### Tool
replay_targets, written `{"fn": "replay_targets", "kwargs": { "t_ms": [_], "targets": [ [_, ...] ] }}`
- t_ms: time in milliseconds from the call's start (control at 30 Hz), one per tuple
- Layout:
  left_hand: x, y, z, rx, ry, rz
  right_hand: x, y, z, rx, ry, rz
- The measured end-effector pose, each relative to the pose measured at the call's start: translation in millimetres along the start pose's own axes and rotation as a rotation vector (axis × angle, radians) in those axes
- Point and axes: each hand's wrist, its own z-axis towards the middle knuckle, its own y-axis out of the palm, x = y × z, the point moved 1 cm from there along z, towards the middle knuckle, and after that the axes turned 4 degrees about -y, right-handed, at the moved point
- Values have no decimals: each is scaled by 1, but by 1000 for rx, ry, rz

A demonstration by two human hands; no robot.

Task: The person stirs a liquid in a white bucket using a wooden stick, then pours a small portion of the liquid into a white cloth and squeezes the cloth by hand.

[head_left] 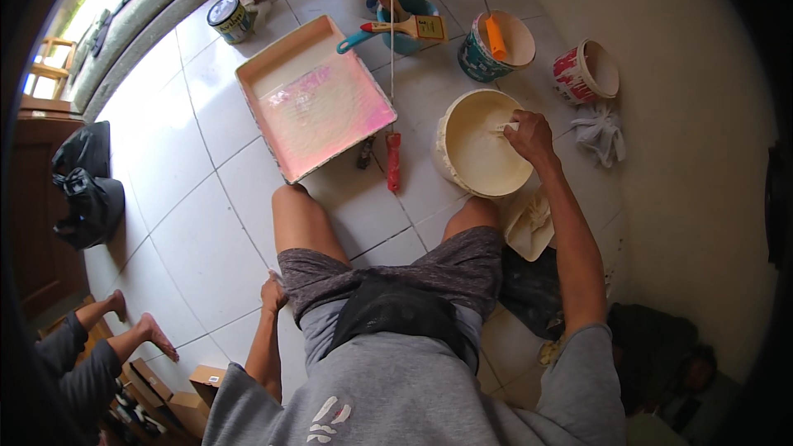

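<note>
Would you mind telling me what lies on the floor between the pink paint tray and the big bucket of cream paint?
In the head view, a red-handled roller lies on the tiles between the paint tray and the cream bucket, its long thin shaft running up toward the tubs behind.

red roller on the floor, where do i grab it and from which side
Probably by the red handle, the thick end nearest the knees. Come from above on the person's side: it lies flat on the tile between the tray and cream bucket, its thin rod running away toward the far buckets.

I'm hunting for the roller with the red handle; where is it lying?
In the head view the red-handled roller lies on the tiled floor, between the pink-stained paint tray on its left and the cream paint bucket on its right, just ahead of the person's knees.
</note>
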Motion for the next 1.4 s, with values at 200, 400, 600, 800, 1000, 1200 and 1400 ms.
{"fn": "replay_targets", "kwargs": {
  "t_ms": [200,400,600,800,1000,1200,1400],
  "targets": [
    [6,-8,-11,31,-55,-58,-8,-4,-53,-148,38,5],
    [-3,-7,-7,-6,-12,-20,-31,8,-31,-70,-106,249],
    [-1,-4,-1,15,-4,7,-11,8,12,61,-54,111],
    [23,-13,-6,-30,-43,40,6,-9,-31,-108,46,-10],
    [10,-16,-11,-7,-21,41,-22,1,-53,-129,-47,233],
    [40,-63,-31,248,-365,-369,-5,5,-37,-3,-53,168],
    [184,-196,-13,902,29,-637,-4,-5,-46,-51,-38,209]
  ]
}}
